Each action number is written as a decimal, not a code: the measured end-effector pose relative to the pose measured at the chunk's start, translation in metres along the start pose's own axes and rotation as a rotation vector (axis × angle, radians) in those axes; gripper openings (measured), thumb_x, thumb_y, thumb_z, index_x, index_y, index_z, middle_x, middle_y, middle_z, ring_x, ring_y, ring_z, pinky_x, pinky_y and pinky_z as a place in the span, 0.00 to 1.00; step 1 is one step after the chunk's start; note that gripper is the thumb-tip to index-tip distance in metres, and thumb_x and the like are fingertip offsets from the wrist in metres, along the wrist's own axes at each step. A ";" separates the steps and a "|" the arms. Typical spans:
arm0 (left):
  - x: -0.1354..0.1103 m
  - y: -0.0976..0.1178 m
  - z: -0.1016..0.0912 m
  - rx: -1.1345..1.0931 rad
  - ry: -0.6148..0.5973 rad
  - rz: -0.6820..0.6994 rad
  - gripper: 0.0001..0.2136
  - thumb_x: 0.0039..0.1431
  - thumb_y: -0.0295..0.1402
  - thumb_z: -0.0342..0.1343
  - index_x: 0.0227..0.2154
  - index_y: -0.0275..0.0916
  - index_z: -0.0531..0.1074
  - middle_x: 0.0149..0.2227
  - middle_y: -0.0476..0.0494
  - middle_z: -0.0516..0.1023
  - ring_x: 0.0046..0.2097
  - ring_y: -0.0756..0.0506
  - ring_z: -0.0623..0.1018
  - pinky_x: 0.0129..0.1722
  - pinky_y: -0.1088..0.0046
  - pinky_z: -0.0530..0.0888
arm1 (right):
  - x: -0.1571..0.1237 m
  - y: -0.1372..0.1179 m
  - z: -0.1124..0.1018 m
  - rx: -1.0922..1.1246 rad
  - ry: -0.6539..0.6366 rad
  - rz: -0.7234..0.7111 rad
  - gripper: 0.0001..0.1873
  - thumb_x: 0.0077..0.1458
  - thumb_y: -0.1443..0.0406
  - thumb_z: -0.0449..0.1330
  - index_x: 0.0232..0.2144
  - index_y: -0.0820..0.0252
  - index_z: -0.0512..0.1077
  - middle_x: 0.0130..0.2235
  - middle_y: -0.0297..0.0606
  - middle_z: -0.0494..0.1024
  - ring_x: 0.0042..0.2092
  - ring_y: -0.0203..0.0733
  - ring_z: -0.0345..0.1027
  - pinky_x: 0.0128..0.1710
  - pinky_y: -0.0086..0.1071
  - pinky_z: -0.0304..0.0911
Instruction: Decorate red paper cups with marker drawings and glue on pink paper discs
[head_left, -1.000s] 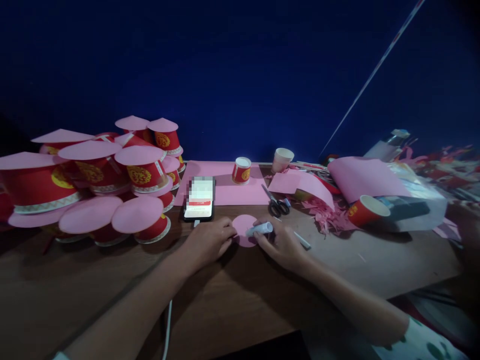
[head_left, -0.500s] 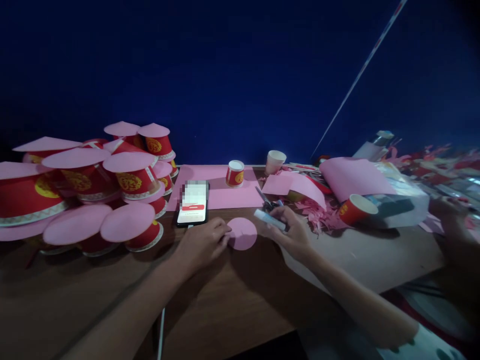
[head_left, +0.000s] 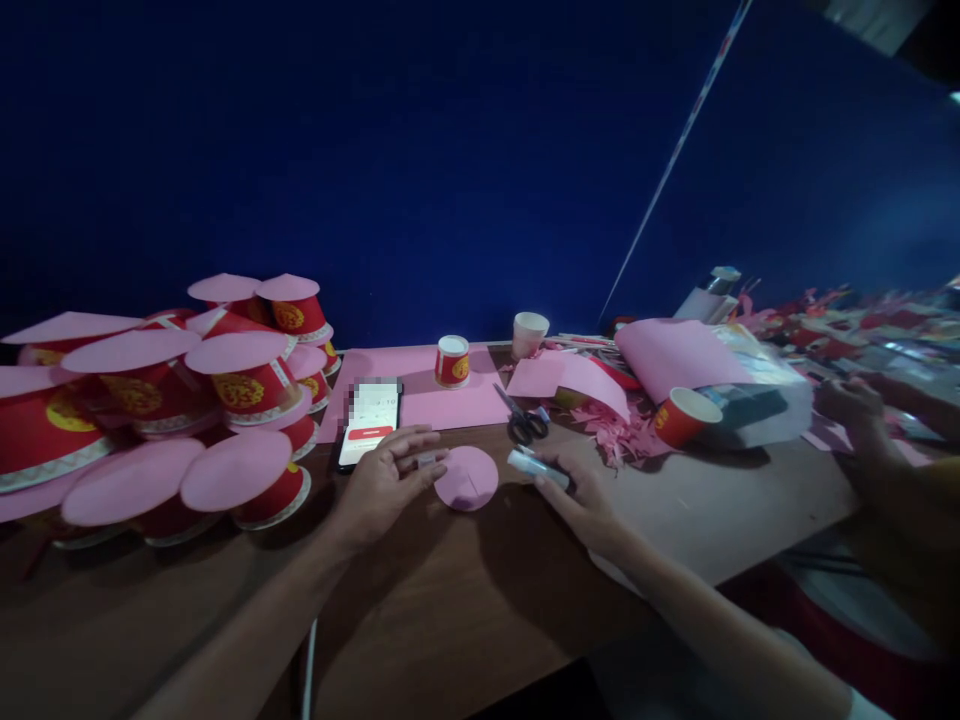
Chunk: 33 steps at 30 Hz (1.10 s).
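Note:
On the table lies a pink paper disc [head_left: 474, 484] with a slit running in from its middle. To its left, my left hand [head_left: 386, 480] pinches a small pale cap [head_left: 427, 459] between thumb and fingers. At the disc's right, my right hand [head_left: 585, 500] is wrapped around a glue stick [head_left: 538, 465], its uncapped end pointing left towards the disc. Behind that hand rest dark-handled scissors [head_left: 525, 420], blades partly apart. A short red paper cup [head_left: 453, 363] stands upside down on a pink sheet [head_left: 416, 400] further back.
Several red cups with pink cone tops [head_left: 244, 378] are stacked at the left. A lit phone [head_left: 369, 425] lies behind my left hand. At the right are pink scraps [head_left: 611, 430], a tipped red cup [head_left: 686, 418] and a white cup [head_left: 529, 333]. Another person's hands [head_left: 855, 408] are at far right.
The glue stick's cap has come off into my left hand, whose fingers have spread somewhat. My right hand still holds the stick. The whole view has shifted slightly.

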<state>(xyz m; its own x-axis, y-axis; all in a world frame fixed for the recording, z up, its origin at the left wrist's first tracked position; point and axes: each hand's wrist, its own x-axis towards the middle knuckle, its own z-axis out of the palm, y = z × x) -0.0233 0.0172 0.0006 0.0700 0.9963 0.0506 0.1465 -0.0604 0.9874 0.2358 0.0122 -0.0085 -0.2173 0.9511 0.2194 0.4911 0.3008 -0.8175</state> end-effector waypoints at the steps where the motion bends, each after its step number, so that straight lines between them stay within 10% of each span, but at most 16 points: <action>1: 0.000 0.001 0.000 -0.012 0.019 -0.012 0.16 0.46 0.37 0.62 0.39 0.36 0.73 0.55 0.37 0.66 0.53 0.40 0.71 0.51 0.62 0.68 | 0.000 -0.001 0.003 0.002 0.000 -0.007 0.12 0.54 0.63 0.55 0.41 0.59 0.70 0.38 0.37 0.75 0.37 0.42 0.67 0.36 0.33 0.60; 9: 0.001 -0.007 -0.001 -0.277 0.028 -0.157 0.18 0.43 0.39 0.65 0.37 0.37 0.74 0.34 0.45 0.78 0.37 0.47 0.76 0.41 0.68 0.72 | 0.005 -0.026 0.019 0.051 -0.065 -0.027 0.10 0.55 0.65 0.55 0.40 0.58 0.70 0.37 0.35 0.75 0.38 0.42 0.67 0.37 0.32 0.60; 24: 0.000 -0.002 -0.001 -0.196 0.058 -0.097 0.15 0.45 0.38 0.64 0.37 0.38 0.75 0.37 0.46 0.78 0.41 0.47 0.75 0.45 0.68 0.71 | 0.012 -0.019 0.021 0.039 -0.092 -0.019 0.10 0.55 0.65 0.56 0.40 0.58 0.71 0.36 0.36 0.76 0.35 0.41 0.68 0.34 0.32 0.61; 33: -0.004 0.002 0.009 -0.521 0.022 -0.136 0.12 0.42 0.33 0.67 0.31 0.37 0.74 0.36 0.48 0.78 0.37 0.51 0.75 0.39 0.76 0.71 | 0.005 -0.035 0.039 0.315 -0.162 0.002 0.09 0.56 0.65 0.56 0.41 0.60 0.68 0.39 0.37 0.75 0.39 0.39 0.68 0.38 0.30 0.63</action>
<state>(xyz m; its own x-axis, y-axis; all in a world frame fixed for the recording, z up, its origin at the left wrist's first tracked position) -0.0145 0.0128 0.0006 0.0630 0.9943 -0.0856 -0.3564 0.1025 0.9287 0.1843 0.0038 0.0007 -0.3600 0.9207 0.1507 0.2133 0.2385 -0.9474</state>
